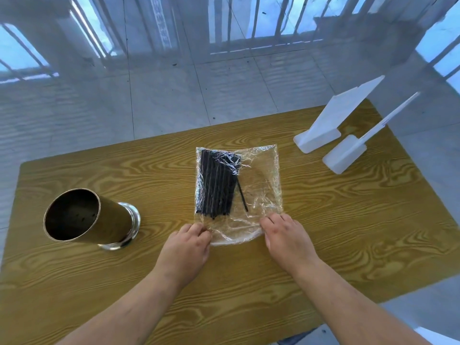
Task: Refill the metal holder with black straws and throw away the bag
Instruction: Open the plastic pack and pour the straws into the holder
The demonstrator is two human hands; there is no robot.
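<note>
While my left hand point(185, 245) and right hand point(286, 235) pinch the near edge of the clear bag point(258, 185) on the table point(348, 220), black straws point(217, 183) lie inside (metal holder point(89, 217) stands left, apart).

Both forearms point(139, 307) run off the bottom edge.

Bare desk point(348, 232) is seen to the right of the right hand point(286, 239) and behind both wrists, so passage there is unobstructed. Directly ahead of both hands the way is taken up by the clear bag point(258, 185) of black straws point(216, 185). To the left of the left hand point(186, 247), an open strip is bounded by the upright metal holder point(89, 217). Far ahead and right, two white stands point(331, 120) are placed near the desk's corner.
</note>
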